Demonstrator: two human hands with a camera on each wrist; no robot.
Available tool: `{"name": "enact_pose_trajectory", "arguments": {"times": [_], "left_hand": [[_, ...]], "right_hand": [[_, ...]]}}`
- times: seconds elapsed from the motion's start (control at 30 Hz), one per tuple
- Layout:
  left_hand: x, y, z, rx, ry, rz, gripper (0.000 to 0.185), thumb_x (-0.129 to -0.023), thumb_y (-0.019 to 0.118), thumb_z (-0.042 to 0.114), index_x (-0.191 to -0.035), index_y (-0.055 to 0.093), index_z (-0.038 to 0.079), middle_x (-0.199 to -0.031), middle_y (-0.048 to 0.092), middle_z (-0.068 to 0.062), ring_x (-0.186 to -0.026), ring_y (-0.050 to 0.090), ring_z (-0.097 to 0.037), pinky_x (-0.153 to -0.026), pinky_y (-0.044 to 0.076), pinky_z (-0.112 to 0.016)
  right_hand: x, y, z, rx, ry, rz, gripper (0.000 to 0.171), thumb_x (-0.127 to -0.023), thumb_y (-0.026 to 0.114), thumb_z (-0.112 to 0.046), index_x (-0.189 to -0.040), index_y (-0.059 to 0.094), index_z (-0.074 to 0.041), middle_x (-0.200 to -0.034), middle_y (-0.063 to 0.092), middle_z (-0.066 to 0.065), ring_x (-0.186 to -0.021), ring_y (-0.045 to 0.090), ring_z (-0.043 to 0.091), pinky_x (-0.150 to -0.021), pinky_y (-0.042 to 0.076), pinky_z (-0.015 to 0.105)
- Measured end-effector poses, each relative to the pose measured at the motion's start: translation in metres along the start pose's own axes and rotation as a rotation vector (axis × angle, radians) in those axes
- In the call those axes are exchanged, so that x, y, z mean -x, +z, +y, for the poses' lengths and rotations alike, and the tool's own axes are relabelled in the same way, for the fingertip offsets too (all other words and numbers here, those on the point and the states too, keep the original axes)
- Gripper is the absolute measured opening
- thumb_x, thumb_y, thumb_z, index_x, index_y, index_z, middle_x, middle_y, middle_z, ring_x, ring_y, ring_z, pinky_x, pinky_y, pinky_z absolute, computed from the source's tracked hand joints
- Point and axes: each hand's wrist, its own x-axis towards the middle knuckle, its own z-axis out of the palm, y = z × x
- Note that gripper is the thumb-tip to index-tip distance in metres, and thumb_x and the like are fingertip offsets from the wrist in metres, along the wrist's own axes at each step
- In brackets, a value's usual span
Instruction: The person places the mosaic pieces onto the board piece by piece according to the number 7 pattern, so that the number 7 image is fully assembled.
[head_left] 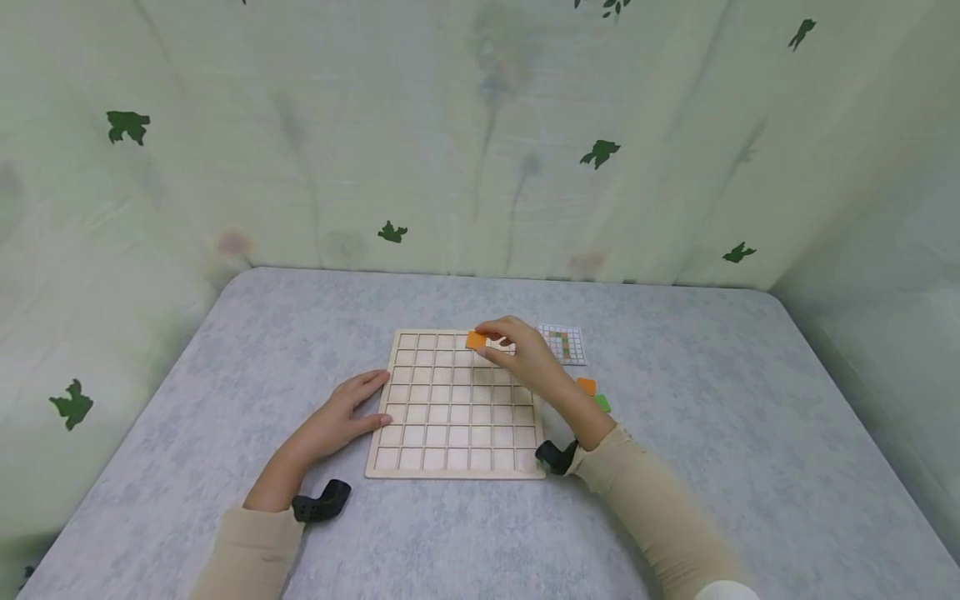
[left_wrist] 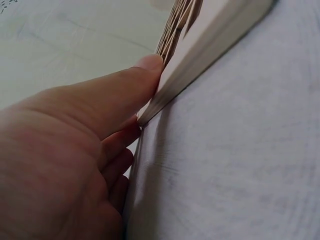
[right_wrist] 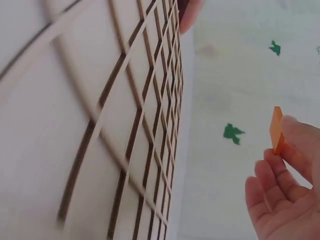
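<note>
A pale wooden grid board [head_left: 457, 408] lies flat on the grey table [head_left: 712, 400]. My right hand [head_left: 517, 346] pinches an orange square tile [head_left: 476, 339] above the board's far row; the right wrist view shows the tile [right_wrist: 276, 131] held between thumb and fingers [right_wrist: 295, 137], just off the grid [right_wrist: 100, 100]. My left hand [head_left: 341, 412] rests flat on the table with its thumb and fingertips against the board's left edge; in the left wrist view the thumb [left_wrist: 125, 85] touches that edge [left_wrist: 200, 55].
A small pattern card [head_left: 564, 342] with orange and green squares lies at the board's far right corner. A loose orange tile [head_left: 587, 385] and a green tile [head_left: 602, 403] sit right of the board. A pale green curtain with dark leaf shapes [head_left: 598, 153] surrounds the table.
</note>
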Motion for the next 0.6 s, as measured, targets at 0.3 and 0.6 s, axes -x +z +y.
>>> {"name": "enact_pose_trajectory", "arguments": {"times": [0.3,0.6], "left_hand": [[0.0,0.001,0.001,-0.012,-0.006,0.005,0.075,-0.084,0.061,0.04,-0.141,0.029,0.005,-0.144,0.024,-0.015,-0.131,0.014,-0.036,-0.1,0.017,-0.056],[0.0,0.0,0.002,0.004,-0.003,0.01,0.075,-0.084,0.062,0.04,-0.141,0.029,0.005,-0.143,0.025,-0.015,-0.131,0.014,-0.036,-0.1,0.017,-0.056]], "right_hand": [[-0.028,0.04,0.003,-0.071,0.083,-0.07,0.03,-0.088,0.06,-0.011,-0.117,0.057,-0.004,-0.111,0.055,0.006,-0.098,0.052,0.018,-0.081,0.043,0.023],[-0.03,0.059,0.021,-0.028,0.17,-0.152,0.024,-0.088,0.06,-0.015,-0.111,0.062,-0.009,-0.103,0.055,0.001,-0.089,0.05,0.012,-0.076,0.043,0.024]]}}
